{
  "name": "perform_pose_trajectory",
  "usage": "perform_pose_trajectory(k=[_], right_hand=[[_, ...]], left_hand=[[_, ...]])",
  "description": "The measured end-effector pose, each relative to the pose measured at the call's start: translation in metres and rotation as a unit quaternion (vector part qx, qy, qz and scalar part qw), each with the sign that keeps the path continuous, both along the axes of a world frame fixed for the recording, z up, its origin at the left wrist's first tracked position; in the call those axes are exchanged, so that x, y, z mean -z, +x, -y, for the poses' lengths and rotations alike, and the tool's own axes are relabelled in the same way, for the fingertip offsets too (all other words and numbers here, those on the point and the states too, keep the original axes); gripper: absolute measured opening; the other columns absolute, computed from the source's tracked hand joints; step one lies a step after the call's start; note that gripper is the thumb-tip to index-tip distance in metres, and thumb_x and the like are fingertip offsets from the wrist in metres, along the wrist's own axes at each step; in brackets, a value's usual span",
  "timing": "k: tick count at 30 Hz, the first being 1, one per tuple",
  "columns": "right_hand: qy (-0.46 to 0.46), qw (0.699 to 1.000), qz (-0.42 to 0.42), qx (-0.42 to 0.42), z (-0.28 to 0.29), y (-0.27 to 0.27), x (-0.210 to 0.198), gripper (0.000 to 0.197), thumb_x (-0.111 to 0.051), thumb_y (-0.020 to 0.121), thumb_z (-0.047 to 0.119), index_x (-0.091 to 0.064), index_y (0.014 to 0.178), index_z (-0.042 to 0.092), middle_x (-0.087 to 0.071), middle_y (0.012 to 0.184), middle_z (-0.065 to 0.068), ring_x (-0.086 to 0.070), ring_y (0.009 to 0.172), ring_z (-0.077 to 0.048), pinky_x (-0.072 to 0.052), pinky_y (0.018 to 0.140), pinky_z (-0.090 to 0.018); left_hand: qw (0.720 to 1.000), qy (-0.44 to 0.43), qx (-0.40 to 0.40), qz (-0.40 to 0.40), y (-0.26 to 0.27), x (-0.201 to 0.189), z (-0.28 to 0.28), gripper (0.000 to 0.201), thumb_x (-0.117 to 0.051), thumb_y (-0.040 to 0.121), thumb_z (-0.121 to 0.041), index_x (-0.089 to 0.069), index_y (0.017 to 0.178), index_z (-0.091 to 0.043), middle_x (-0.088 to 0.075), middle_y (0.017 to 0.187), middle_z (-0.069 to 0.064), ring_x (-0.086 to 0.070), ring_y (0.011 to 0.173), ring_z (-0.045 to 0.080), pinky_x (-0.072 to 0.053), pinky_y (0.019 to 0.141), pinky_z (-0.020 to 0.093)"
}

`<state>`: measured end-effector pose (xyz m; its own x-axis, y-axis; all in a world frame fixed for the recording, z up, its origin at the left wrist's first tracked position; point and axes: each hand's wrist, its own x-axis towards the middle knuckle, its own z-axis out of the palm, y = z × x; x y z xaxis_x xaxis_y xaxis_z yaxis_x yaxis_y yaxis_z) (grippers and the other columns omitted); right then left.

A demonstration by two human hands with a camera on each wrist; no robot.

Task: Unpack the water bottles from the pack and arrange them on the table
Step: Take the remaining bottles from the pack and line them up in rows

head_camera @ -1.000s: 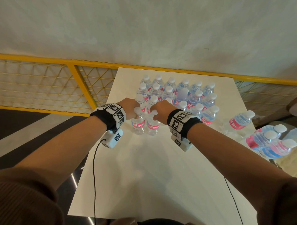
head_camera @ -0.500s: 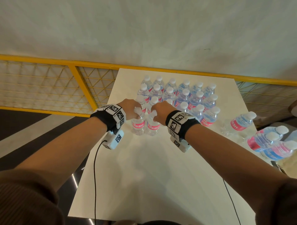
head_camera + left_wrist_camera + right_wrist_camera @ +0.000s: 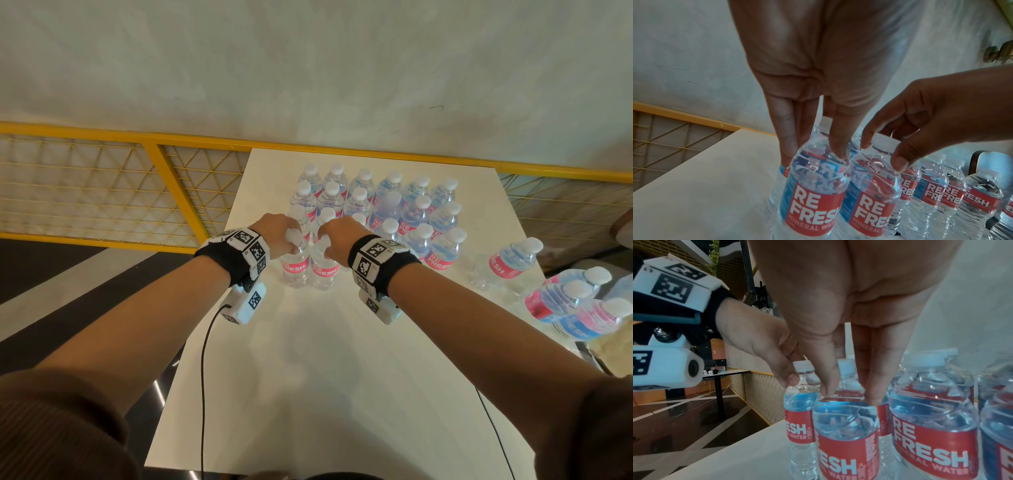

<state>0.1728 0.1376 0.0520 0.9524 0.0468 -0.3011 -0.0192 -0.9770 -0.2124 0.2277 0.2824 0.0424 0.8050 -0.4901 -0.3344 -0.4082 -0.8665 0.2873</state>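
Observation:
Several clear water bottles with red labels (image 3: 387, 205) stand in rows at the far end of the white table (image 3: 342, 377). Two more stand side by side in front of the rows. My left hand (image 3: 277, 236) comes down from above and pinches the shoulder of the left front bottle (image 3: 295, 267), thumb on one side and fingers on the other (image 3: 813, 151). My right hand (image 3: 337, 236) pinches the right front bottle (image 3: 323, 270) just below its cap in the same way (image 3: 849, 394). Both bottles stand upright on the table.
One bottle (image 3: 513, 262) lies tilted in loose clear wrap near the table's right edge. Several more bottles (image 3: 575, 305) lie bundled just past it. A yellow mesh railing (image 3: 164, 178) runs behind and to the left of the table. The floor drops away on the left.
Both hands stay on the two front bottles; nothing has visibly moved.

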Motion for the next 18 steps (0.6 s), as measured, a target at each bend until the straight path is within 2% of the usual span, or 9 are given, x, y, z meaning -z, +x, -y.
perform_pose_trajectory(k=[9,13,16,18], right_hand=[[0.006,1.000,0.012,0.008,0.001,-0.003,0.004,0.042,-0.055,0.092,0.010,-0.050,0.134,0.012,-0.053,0.132,-0.013,-0.054,0.119,-0.028,-0.046,0.095,-0.032],[0.035,0.999,0.000,0.026,0.006,-0.008,0.003,0.049,-0.056,0.091,0.011,-0.044,0.138,0.016,-0.051,0.134,-0.012,-0.057,0.116,-0.027,-0.048,0.090,-0.031],[0.066,0.996,0.001,0.059,0.021,-0.021,-0.004,0.051,-0.056,0.090,0.012,-0.042,0.138,0.018,-0.054,0.130,-0.011,-0.059,0.110,-0.027,-0.049,0.086,-0.030],[0.070,0.995,0.001,0.076,0.039,-0.034,-0.010,0.045,-0.056,0.091,0.013,-0.046,0.135,0.016,-0.054,0.130,-0.009,-0.058,0.111,-0.026,-0.049,0.090,-0.032]], left_hand=[[1.000,-0.004,-0.007,-0.008,-0.002,0.001,-0.001,0.042,-0.064,0.088,-0.025,-0.055,0.126,-0.009,-0.058,0.128,0.012,-0.054,0.117,0.031,-0.042,0.102,0.038],[1.000,-0.008,-0.024,-0.017,-0.001,-0.001,-0.005,0.053,-0.071,0.081,-0.033,-0.052,0.128,-0.014,-0.057,0.129,0.009,-0.053,0.118,0.029,-0.042,0.101,0.036],[0.999,0.033,-0.019,0.024,-0.003,-0.012,0.001,0.064,-0.071,0.078,-0.044,-0.047,0.131,-0.017,-0.056,0.125,0.009,-0.054,0.115,0.028,-0.045,0.094,0.036],[0.996,0.040,0.020,0.078,-0.010,-0.025,0.015,0.059,-0.066,0.081,-0.046,-0.048,0.129,-0.017,-0.055,0.122,0.009,-0.055,0.111,0.027,-0.044,0.090,0.036]])
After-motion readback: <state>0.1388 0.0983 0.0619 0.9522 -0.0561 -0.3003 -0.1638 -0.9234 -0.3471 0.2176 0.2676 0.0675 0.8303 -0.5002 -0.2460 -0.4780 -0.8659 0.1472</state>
